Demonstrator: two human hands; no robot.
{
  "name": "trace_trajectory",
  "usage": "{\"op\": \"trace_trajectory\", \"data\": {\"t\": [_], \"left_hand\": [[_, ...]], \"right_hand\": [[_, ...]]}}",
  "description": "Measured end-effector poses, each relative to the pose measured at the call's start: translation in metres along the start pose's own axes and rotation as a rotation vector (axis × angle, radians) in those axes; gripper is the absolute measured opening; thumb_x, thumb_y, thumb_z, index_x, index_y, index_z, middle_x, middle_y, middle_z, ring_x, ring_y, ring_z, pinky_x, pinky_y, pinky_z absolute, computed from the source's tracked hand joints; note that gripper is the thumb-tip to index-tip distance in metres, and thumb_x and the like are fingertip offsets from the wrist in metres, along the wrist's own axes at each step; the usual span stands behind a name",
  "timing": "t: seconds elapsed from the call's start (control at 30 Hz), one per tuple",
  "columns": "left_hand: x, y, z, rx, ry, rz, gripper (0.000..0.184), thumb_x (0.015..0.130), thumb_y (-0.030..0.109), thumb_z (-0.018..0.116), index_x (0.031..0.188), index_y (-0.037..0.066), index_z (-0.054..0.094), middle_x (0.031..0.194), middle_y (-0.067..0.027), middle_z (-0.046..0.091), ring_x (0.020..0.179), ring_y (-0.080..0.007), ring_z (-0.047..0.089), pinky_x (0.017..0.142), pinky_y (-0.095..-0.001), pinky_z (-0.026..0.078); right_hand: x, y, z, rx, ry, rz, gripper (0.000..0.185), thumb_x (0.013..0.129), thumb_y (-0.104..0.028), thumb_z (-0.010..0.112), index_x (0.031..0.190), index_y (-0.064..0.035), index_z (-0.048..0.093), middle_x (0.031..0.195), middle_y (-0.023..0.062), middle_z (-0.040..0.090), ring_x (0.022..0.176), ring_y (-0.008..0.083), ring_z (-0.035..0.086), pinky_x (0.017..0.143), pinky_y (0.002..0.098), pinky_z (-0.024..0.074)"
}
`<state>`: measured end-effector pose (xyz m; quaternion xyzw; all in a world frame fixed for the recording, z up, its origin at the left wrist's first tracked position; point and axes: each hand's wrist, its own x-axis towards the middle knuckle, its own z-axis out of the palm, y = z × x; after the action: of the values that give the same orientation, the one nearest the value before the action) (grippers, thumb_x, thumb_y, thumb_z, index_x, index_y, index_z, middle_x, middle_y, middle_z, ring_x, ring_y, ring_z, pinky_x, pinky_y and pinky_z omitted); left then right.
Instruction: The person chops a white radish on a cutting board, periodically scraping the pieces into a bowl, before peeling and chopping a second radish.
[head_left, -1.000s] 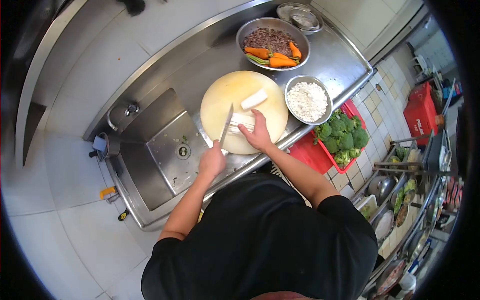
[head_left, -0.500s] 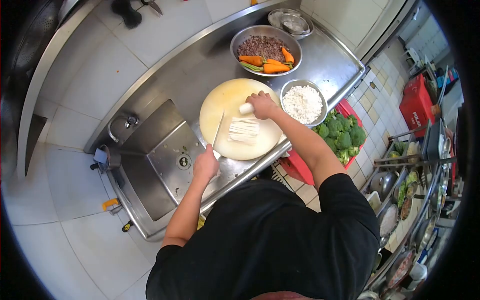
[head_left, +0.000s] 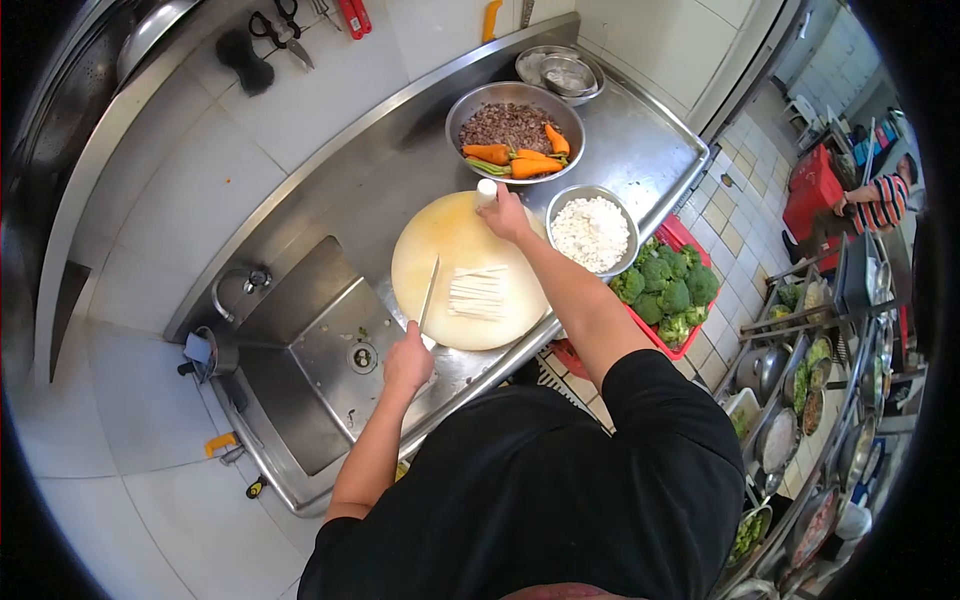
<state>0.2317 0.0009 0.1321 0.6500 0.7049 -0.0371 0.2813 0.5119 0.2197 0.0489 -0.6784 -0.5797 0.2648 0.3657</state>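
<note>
My left hand [head_left: 407,362] is closed around the handle of a knife [head_left: 430,294], whose blade lies over the left part of a round, pale chopping board [head_left: 415,240]. White sticks [head_left: 478,293], cut thin, are laid side by side on the board, to the right of the blade. Above the board's far edge, my right hand [head_left: 508,216] grips a short white cylindrical piece [head_left: 486,191], its round end showing. What food the piece is I cannot tell for certain. Close to my right hand stands a metal bowl [head_left: 634,238] of small white chunks [head_left: 590,232].
Behind the board is a large metal bowl [head_left: 455,120] with carrots [head_left: 537,168] and dark reddish bits. A sink [head_left: 330,340] lies left. Broccoli [head_left: 668,280] fills a red crate [head_left: 690,335] on the right. Farther right are laden shelves [head_left: 800,400] and a person in a striped shirt [head_left: 888,202].
My right hand has moved away from the white sticks to the board's far edge, carrying the white piece. The view has tilted up slightly. A person has appeared at far right.
</note>
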Motion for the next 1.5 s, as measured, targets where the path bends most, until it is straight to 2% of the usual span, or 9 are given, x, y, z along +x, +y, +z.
{"op": "trace_trajectory", "data": {"t": [0.2,0.27,0.33,0.4,0.53,0.63,0.83,1.23,1.5], "left_hand": [[0.001,-0.006,0.001,-0.031,0.013,0.022,0.050,0.093,0.009,0.054,0.142,0.006,0.048,0.106,-0.0338,0.072,0.102,-0.0512,0.070,0.090,-0.0593,0.054],[0.000,-0.003,-0.001,-0.050,0.018,0.039,0.052,0.094,0.010,0.054,0.145,0.005,0.047,0.106,-0.0349,0.071,0.103,-0.0517,0.070,0.090,-0.0595,0.053],[0.001,-0.006,-0.002,-0.062,0.012,0.029,0.052,0.095,0.011,0.055,0.146,0.004,0.046,0.106,-0.0355,0.071,0.103,-0.0525,0.069,0.090,-0.0599,0.053],[0.005,-0.008,0.000,-0.065,0.020,0.037,0.049,0.097,0.012,0.054,0.144,0.003,0.047,0.104,-0.0355,0.071,0.102,-0.0531,0.069,0.089,-0.0605,0.052],[0.002,-0.008,-0.007,-0.083,0.042,0.069,0.041,0.100,0.014,0.052,0.140,0.004,0.047,0.101,-0.0353,0.071,0.099,-0.0536,0.069,0.087,-0.0614,0.050],[0.003,-0.003,-0.010,-0.065,0.034,0.086,0.036,0.101,0.015,0.050,0.136,0.004,0.048,0.100,-0.0353,0.071,0.098,-0.0539,0.068,0.087,-0.0615,0.050],[0.020,-0.009,-0.011,0.023,0.001,0.141,0.033,0.101,0.014,0.051,0.131,0.003,0.048,0.099,-0.0354,0.071,0.099,-0.0539,0.068,0.088,-0.0617,0.050],[0.050,-0.026,-0.015,-0.035,-0.023,0.196,0.038,0.099,0.014,0.054,0.133,0.000,0.045,0.106,-0.0350,0.071,0.104,-0.0537,0.067,0.092,-0.0604,0.050],[0.044,-0.028,-0.017,-0.015,0.045,0.218,0.041,0.094,0.015,0.056,0.133,0.001,0.048,0.110,-0.0359,0.070,0.107,-0.0533,0.067,0.095,-0.0593,0.051]], "right_hand": [[-0.001,-0.007,0.001,-0.020,-0.095,0.014,0.066,0.080,-0.014,0.081,0.138,-0.0045,0.051,0.130,0.0310,0.062,0.125,0.0484,0.059,0.108,0.0531,0.0482],[0.008,0.039,0.038,-0.064,0.147,-0.140,0.068,0.080,-0.009,0.075,0.141,0.0027,0.048,0.131,0.0317,0.061,0.127,0.0465,0.057,0.111,0.0525,0.0456],[-0.021,0.024,0.028,-0.035,0.281,-0.014,0.071,0.079,-0.011,0.073,0.144,0.0053,0.049,0.141,0.0299,0.055,0.132,0.0456,0.053,0.116,0.0494,0.0411],[-0.049,0.031,0.020,-0.042,0.148,0.101,0.079,0.082,-0.028,0.077,0.147,0.0046,0.047,0.143,0.0304,0.054,0.135,0.0445,0.052,0.117,0.0481,0.0402],[-0.145,0.017,-0.017,-0.070,-0.280,-0.336,0.105,0.077,-0.060,0.083,0.151,0.0040,0.044,0.147,0.0301,0.051,0.138,0.0457,0.047,0.119,0.0516,0.0372],[-0.183,0.011,-0.023,-0.230,-0.238,-0.526,0.114,0.073,-0.064,0.085,0.154,0.0027,0.040,0.148,0.0271,0.050,0.138,0.0443,0.046,0.119,0.0529,0.0349],[-0.179,-0.013,-0.019,-0.398,-0.279,-0.431,0.121,0.068,-0.068,0.084,0.155,0.0030,0.039,0.146,0.0229,0.051,0.137,0.0394,0.047,0.116,0.0494,0.0370],[-0.175,-0.041,0.007,-0.709,-0.406,-0.352,0.098,0.088,-0.065,0.067,0.149,0.0083,0.044,0.138,0.0221,0.055,0.131,0.0350,0.051,0.108,0.0458,0.0428],[-0.185,-0.001,-0.015,-0.310,-0.153,-0.424,0.125,0.065,-0.060,0.090,0.157,0.0040,0.037,0.145,0.0284,0.052,0.135,0.0460,0.048,0.120,0.0515,0.0331]]}}
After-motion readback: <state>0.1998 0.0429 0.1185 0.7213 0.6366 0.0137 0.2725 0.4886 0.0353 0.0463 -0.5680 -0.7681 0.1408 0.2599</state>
